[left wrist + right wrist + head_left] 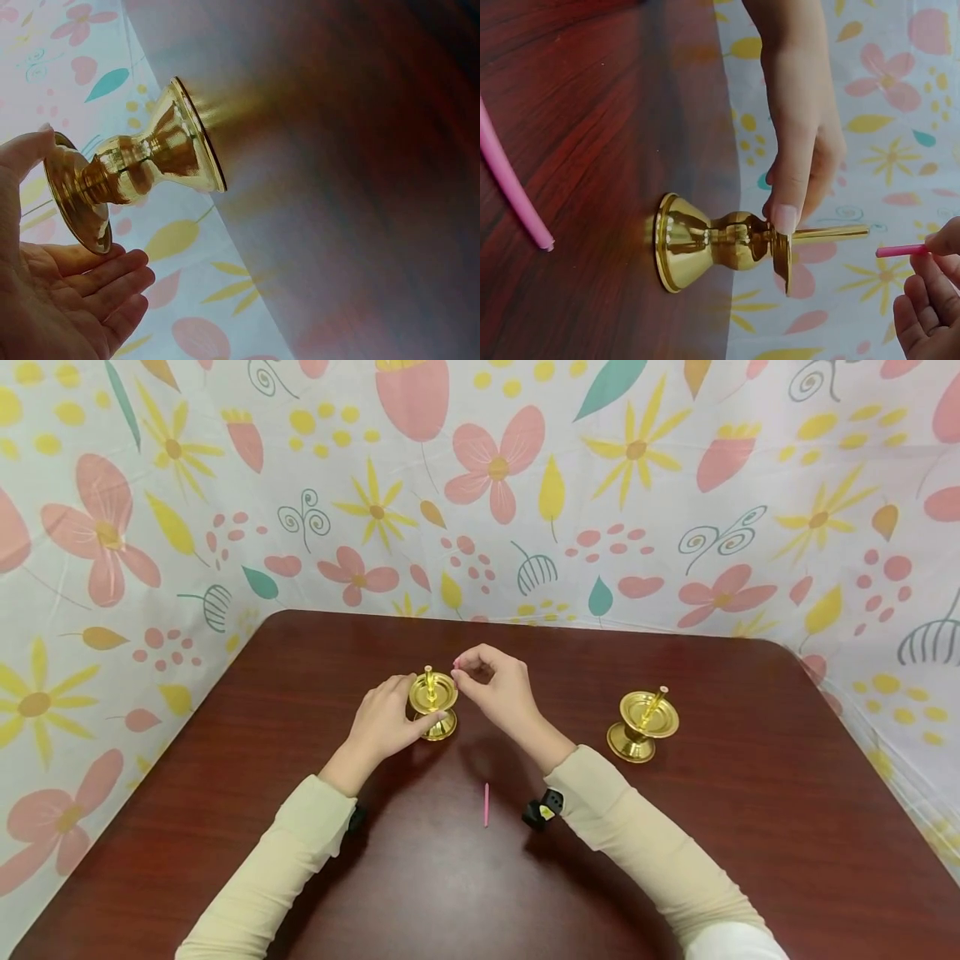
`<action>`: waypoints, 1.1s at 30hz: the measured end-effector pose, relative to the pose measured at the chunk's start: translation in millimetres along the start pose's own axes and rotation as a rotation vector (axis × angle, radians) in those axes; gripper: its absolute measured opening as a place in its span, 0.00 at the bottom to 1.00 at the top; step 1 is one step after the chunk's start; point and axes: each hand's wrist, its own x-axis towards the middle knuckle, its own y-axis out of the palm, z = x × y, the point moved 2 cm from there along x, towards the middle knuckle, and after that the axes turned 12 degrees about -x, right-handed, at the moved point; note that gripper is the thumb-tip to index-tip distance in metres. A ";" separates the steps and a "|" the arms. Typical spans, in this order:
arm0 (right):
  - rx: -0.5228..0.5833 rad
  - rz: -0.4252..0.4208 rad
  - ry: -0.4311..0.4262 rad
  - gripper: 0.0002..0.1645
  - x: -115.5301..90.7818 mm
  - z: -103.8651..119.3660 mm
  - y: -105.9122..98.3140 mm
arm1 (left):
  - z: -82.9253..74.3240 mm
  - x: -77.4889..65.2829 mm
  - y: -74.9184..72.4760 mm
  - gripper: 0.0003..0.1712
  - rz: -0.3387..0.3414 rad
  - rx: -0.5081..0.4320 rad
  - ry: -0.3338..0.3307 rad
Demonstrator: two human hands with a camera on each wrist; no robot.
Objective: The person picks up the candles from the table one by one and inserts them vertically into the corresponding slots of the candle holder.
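My left hand has hold of a holder, a small gold stand with a dish and a tube rising from its middle. My thumb lies over the dish's rim at about 6 o'clock and my fingers reach round it toward 10 o'clock, so the hand is parted just as wide as the dish. The left wrist view shows my forefinger against the rim opposite the thumb, with the other fingers loosely bent and clear of the metal.

My right hand is at 3 o'clock from the holder's tube. Its thumb and forefinger are pinched together on a short pink stick, while the remaining fingers curl in behind. The stick's free end points toward the mouth of the tube, near it, with a gap between the two.

The holder stands upright on the dark red-brown table, close to the 12 o'clock edge. Another pink stick lies on the wood at 5 o'clock from it, pointing nearly 12 to 6. A second holder stands well apart at just past 3 o'clock, its tube slanting toward 1 o'clock as I see it.

Beyond the table hangs a white cloth printed with flowers and leaves.
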 end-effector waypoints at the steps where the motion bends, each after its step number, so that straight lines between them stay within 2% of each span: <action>1: 0.001 0.001 0.000 0.04 1.3 0.4 1.2 | 0.0 -0.1 -0.1 0.45 0.000 0.000 0.003; 16: 0.123 0.009 0.024 0.05 19.2 0.4 16.3 | -0.4 -0.6 0.4 0.44 -0.008 0.019 0.024; 25: 0.156 0.037 0.027 0.06 25.0 1.0 26.2 | -1.7 -2.8 1.1 0.44 0.005 0.016 0.005; 33: 0.148 0.031 -0.010 0.05 30.2 -1.1 30.8 | -2.0 -1.8 0.3 0.44 -0.017 0.029 0.030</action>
